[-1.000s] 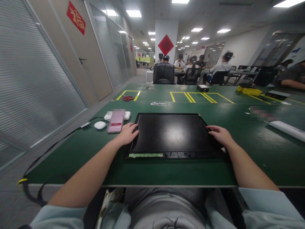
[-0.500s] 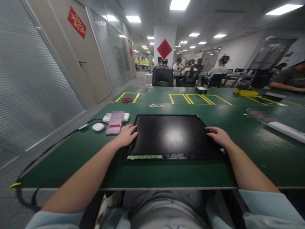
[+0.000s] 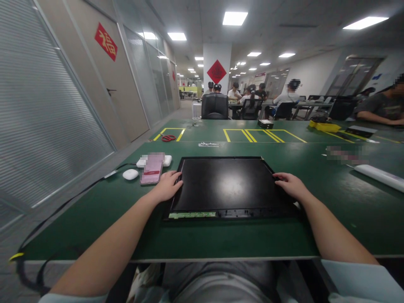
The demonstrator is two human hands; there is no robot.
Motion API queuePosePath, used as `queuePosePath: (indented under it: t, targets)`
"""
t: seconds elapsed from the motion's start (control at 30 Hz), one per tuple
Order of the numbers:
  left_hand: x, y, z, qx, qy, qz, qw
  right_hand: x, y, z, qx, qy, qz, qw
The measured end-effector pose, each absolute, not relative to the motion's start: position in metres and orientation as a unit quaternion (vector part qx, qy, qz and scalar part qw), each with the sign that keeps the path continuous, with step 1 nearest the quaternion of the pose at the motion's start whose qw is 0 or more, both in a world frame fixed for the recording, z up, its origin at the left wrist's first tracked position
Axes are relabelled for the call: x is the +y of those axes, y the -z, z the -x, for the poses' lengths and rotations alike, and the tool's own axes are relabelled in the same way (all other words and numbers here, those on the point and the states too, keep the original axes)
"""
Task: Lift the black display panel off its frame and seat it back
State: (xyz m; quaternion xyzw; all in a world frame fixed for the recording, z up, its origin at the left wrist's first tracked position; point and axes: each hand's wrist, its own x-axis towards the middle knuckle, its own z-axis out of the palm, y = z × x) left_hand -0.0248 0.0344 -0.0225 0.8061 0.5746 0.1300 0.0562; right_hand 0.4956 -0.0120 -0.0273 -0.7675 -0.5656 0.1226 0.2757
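Observation:
A black display panel point(image 3: 222, 185) lies flat on the green table point(image 3: 221, 242) in front of me. Along its near edge runs a green circuit board strip point(image 3: 192, 215). My left hand point(image 3: 168, 185) grips the panel's left edge, fingertips over the frame. On the opposite side, my right hand point(image 3: 291, 185) holds the right edge in the same way. The undersides of the panel's edges and parts of both thumbs' contact are hidden. Close beyond my left hand lies a pink-screened phone point(image 3: 152, 169), leaning on a white object.
A white rounded case point(image 3: 130, 174) and a black cable point(image 3: 72, 196) lie to the left. Red-handled scissors point(image 3: 168, 137) are farther back. On the right are a white long packet point(image 3: 380, 176) and a yellow tray point(image 3: 325, 126). Several people sit at tables behind.
The whole view has shifted, so the table and panel appear slightly lower. Both hands stay on the panel's sides, and the panel shows no clear movement on the table.

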Motion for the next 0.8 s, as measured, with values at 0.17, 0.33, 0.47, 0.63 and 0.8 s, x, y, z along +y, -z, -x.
queuePosePath:
  t: [0.17, 0.33, 0.47, 0.63, 0.8]
  targets:
    - [0.0337, 0.0222, 0.0231, 0.578, -0.134, -0.803, 0.055, -0.0098, 0.029, -0.4988, -0.571, -0.119, 0.762, 0.281]
    - [0.032, 0.0212, 0.0219, 0.576, -0.122, -0.807, 0.05, -0.0064, 0.0338, -0.5024, -0.571, -0.13, 0.76, 0.282]
    - [0.0324, 0.022, 0.0224, 0.579, -0.128, -0.804, 0.057, -0.0059, 0.0341, -0.5026, -0.573, -0.13, 0.762, 0.273]
    - [0.0327, 0.0224, 0.0227, 0.58, -0.135, -0.801, 0.063, -0.0058, 0.0335, -0.5034, -0.574, -0.133, 0.761, 0.27]
    - [0.0308, 0.0209, 0.0217, 0.582, -0.134, -0.799, 0.066, -0.0064, 0.0325, -0.5036, -0.571, -0.136, 0.761, 0.276]
